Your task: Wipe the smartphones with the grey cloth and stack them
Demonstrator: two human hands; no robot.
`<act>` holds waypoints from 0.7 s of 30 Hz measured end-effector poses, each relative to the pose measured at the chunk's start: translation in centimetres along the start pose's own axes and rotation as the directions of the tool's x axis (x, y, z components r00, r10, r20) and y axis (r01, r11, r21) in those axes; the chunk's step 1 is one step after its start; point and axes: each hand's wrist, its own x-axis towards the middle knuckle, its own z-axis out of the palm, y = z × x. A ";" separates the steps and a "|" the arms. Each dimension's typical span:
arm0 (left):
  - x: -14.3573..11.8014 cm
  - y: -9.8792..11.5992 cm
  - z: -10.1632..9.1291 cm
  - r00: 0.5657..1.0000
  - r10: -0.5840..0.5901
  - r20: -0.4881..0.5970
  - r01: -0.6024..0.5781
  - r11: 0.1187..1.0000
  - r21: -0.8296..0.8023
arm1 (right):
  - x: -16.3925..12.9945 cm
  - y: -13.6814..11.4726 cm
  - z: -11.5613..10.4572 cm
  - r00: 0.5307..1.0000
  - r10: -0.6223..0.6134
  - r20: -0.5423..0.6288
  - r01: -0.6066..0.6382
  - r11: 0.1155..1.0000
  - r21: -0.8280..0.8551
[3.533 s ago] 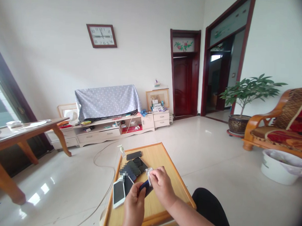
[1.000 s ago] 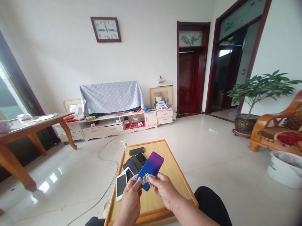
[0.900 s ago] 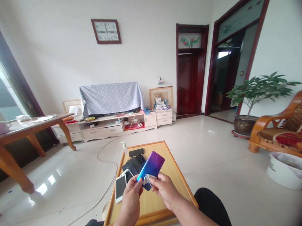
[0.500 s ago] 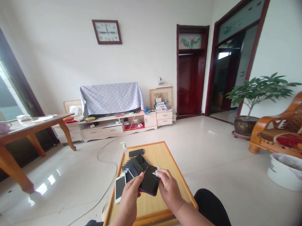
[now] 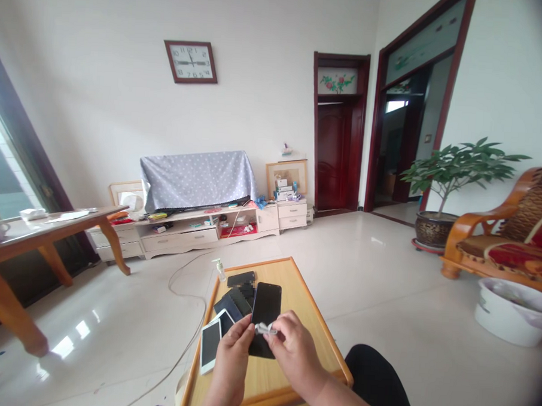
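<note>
My left hand (image 5: 232, 351) holds the black phone (image 5: 265, 315) by its lower end, screen toward me, above the near half of the wooden table (image 5: 301, 324). Its long axis points away from me. My right hand (image 5: 291, 350) pinches a small white cloth (image 5: 263, 329) against the screen, just beside the left.

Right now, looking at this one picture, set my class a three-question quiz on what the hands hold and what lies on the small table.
1. True or false: the black phone faces screen up.
2. Which hand presses the white wipe on it? A left hand B right hand
3. What small bottle stands at the low table far left corner?

Key: 1 true; 2 B; 3 a pump bottle.
</note>
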 end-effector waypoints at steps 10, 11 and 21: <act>-1.8 1.6 0.3 0.999 0.025 0.022 -0.026 0.999 0.036 | 3.4 0.5 -1.1 0.988 -0.019 -0.156 -0.011 0.982 -0.187; -1.7 1.5 0.3 0.999 0.023 0.023 -0.024 0.999 0.038 | 2.7 0.1 -0.7 0.994 -0.047 -0.094 0.027 0.980 -0.198; -1.6 0.3 0.0 0.998 -0.011 0.069 0.006 0.998 0.069 | 4.8 0.5 -1.4 0.990 0.047 -0.131 -0.074 0.974 -0.214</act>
